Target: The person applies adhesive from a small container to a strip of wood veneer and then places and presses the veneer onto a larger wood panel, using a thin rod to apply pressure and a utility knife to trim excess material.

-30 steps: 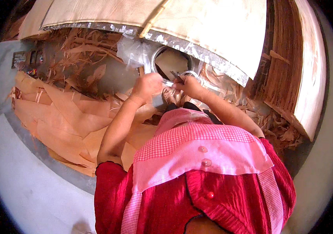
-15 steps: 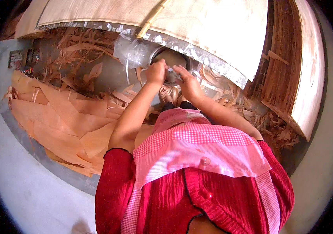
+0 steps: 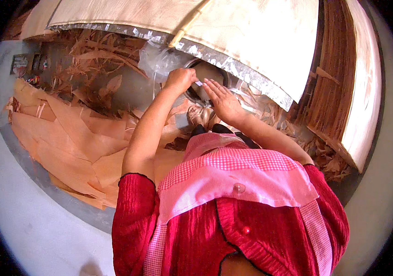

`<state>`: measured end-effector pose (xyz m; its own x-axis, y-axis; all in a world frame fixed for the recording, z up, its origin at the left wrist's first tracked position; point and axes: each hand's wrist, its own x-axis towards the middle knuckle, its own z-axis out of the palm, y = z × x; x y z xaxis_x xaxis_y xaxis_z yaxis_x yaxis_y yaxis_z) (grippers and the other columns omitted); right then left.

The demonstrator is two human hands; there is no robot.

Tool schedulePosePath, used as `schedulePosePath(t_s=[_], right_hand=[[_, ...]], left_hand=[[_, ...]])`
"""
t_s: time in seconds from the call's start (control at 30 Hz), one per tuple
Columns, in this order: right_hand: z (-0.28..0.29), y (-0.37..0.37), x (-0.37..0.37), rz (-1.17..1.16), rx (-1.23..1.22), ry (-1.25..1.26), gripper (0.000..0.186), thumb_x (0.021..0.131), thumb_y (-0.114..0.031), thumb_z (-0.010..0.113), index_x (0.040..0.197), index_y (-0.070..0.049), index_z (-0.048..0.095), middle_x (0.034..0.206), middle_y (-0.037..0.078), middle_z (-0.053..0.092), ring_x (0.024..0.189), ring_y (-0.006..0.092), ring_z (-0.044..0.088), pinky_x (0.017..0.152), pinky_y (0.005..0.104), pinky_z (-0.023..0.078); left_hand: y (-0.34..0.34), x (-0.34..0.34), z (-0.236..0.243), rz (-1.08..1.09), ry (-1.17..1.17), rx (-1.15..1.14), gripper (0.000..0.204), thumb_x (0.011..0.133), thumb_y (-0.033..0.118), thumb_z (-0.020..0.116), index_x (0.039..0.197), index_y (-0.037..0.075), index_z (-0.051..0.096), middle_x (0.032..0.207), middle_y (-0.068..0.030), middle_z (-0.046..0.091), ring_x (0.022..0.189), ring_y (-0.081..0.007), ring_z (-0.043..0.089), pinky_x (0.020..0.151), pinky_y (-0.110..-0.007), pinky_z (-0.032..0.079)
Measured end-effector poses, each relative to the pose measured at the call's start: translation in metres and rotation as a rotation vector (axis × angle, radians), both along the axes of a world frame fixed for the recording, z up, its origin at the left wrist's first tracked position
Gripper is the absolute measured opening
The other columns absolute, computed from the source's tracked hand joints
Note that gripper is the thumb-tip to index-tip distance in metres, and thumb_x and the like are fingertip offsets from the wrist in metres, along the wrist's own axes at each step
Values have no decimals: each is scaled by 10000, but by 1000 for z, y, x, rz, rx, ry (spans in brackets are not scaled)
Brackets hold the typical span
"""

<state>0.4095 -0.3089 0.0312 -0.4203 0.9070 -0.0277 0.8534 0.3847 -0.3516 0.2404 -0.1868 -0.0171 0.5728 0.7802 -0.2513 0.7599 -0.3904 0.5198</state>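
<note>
Over a round dark-rimmed container (image 3: pixel 212 73), my left hand (image 3: pixel 179 80) is closed, its fingertips pinching a small white piece (image 3: pixel 199 83) whose kind I cannot make out. My right hand (image 3: pixel 224 100) lies just to the right with fingers stretched out flat and together. Its fingertips come close to the white piece; whether they touch it I cannot tell. Beyond both hands is the edge of a large pale wood veneer sheet (image 3: pixel 251 41), with a yellowish stick (image 3: pixel 185 27) lying across it. A crumpled clear plastic bag (image 3: pixel 157 57) hangs left of the container.
Loose veneer sheets (image 3: pixel 67 138) lie in a pile at the left. Torn veneer scraps (image 3: pixel 97 57) cover the floor farther back and around my shoes (image 3: pixel 196 116). A tall stack of veneer (image 3: pixel 334 69) stands at the right. A ragged grey edge (image 3: pixel 233 66) borders the pale sheet.
My left hand has shifted slightly left and my right fingers have straightened out. The hands are a little farther apart, uncovering more of the container. The view has shifted slightly.
</note>
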Motion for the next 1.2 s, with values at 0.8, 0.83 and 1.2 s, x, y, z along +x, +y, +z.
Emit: schedulePosePath(t_s=[0.8, 0.83, 1.2], right_hand=[[-12, 14, -14, 62, -132, -351, 448, 766, -99, 442, 1207, -22, 430, 1285, 104, 404, 1224, 271, 340, 975, 437, 309], [-5, 16, -18, 51, -118, -120, 457, 759, -87, 464, 1212, -36, 428, 1288, 106, 402, 1215, 277, 349, 967, 422, 324], [46, 38, -56, -382, -1169, 1195, 263, 858, -149, 524, 1079, -8, 511, 809, 59, 599, 705, 135, 570, 627, 264, 472]], left_hand=[[43, -252, 113, 784, 618, 368, 127, 804, 161, 502, 832, 59, 571, 718, -145, 614, 646, -291, 603, 564, -397, 467], [33, -249, 114, 707, 396, 304, 181, 830, 190, 467, 810, 42, 569, 717, -130, 594, 646, -265, 582, 569, -375, 456], [-24, -73, 98, 352, -828, -639, 177, 752, 26, 609, 880, 46, 488, 696, -42, 585, 597, -107, 566, 524, -250, 442]])
